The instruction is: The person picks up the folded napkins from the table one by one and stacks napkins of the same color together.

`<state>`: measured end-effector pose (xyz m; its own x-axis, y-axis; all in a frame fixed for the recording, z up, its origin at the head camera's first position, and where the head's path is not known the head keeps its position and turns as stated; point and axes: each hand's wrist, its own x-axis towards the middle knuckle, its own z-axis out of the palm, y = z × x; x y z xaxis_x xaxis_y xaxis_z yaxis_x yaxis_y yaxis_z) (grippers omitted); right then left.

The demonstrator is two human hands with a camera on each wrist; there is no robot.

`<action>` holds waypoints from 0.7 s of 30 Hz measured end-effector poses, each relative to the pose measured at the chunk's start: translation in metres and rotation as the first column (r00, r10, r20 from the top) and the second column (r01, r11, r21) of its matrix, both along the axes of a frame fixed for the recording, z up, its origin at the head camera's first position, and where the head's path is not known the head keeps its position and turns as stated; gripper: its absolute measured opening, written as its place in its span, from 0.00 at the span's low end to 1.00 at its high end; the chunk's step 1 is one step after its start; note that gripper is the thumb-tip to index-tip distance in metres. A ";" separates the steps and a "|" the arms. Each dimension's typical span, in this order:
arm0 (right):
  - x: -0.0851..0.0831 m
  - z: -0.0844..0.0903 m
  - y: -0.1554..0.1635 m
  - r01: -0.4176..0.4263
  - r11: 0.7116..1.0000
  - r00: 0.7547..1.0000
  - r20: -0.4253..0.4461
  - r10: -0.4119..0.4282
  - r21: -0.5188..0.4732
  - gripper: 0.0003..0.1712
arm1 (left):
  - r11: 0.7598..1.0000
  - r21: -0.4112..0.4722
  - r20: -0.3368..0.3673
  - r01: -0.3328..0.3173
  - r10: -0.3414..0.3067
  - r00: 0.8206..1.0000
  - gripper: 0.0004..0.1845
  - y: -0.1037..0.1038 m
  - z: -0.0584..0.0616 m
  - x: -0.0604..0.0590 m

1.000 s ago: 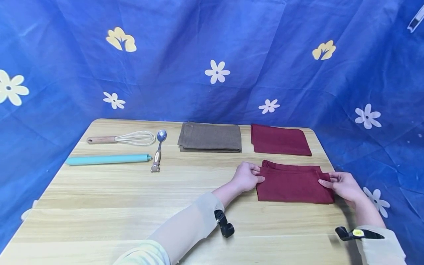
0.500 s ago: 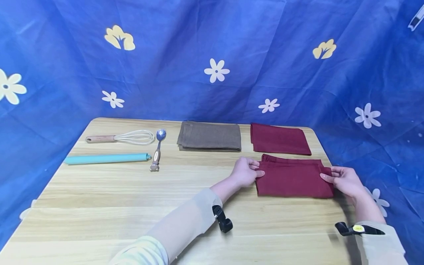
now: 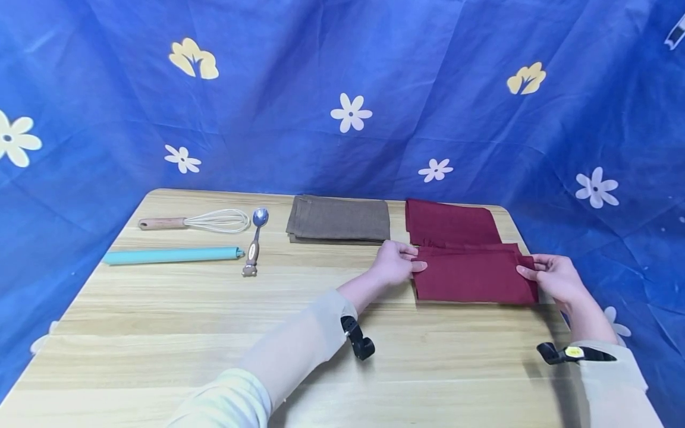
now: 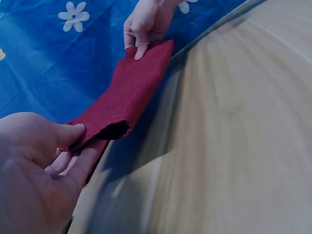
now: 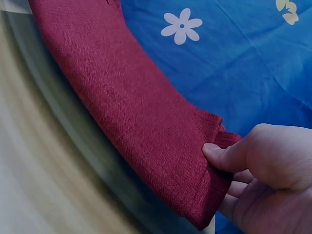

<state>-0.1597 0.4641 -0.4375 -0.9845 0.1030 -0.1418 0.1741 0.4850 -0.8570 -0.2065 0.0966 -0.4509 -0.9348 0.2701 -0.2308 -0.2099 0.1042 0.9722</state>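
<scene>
No writing shows on the folded dark-red woven cloth (image 3: 473, 274), held just above the right far part of the wooden counter (image 3: 214, 333), long axis running left to right. The left hand (image 3: 393, 264) and right hand (image 3: 553, 278) pinch its short ends, fingers (image 5: 222, 155) curled on it.
</scene>
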 end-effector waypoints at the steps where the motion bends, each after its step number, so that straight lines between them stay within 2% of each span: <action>1: -0.002 0.001 -0.001 0.000 1.000 1.000 -0.002 0.000 0.000 0.25 | 1.000 0.002 0.005 -0.004 0.004 1.000 0.17 -0.001 0.001 -0.002; 10: -0.018 0.014 -0.004 0.019 1.000 1.000 0.000 -0.019 -0.017 0.25 | 1.000 0.018 -0.011 -0.012 0.012 1.000 0.17 -0.004 0.012 -0.019; 17: -0.036 0.019 -0.007 0.015 1.000 1.000 -0.026 -0.015 -0.001 0.25 | 0.999 -0.036 -0.034 -0.040 0.038 0.999 0.15 -0.004 0.016 -0.036; 21: -0.045 0.019 -0.007 0.015 0.999 1.000 -0.023 -0.016 -0.030 0.24 | 0.998 -0.048 -0.039 -0.048 0.046 0.998 0.15 -0.004 0.019 -0.046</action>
